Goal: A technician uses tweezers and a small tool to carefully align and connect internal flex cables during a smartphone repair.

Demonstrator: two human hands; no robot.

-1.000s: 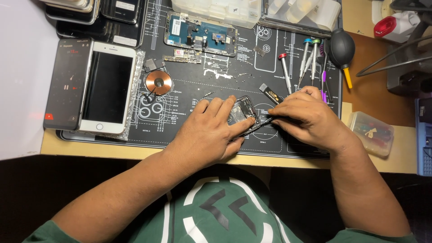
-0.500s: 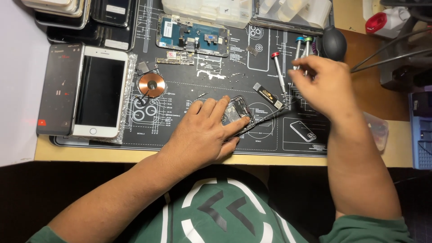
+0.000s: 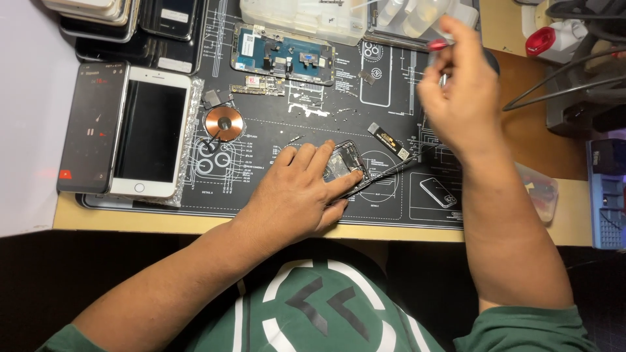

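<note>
Black repair mat [image 3: 195, 195] is covering the table [image 3: 535, 150]. Left hand [image 3: 297, 195] is pressing fingers spread on one phone frame [image 3: 349, 163]; right hand [image 3: 460, 98] is pinching one red-tipped screwdriver [image 3: 435, 45].

Your left hand [image 3: 297, 195] lies palm down at about six o'clock from the centre of the view, fingers spread and pointing toward two o'clock, fingertips pressed flat. Its forearm runs back toward seven o'clock, bare to the elbow. Your right hand [image 3: 460, 98] is raised at one o'clock, back toward the camera, fingers curled together in a pinch near its top. That forearm drops steeply toward five o'clock, elbow bent beside your chest.
</note>
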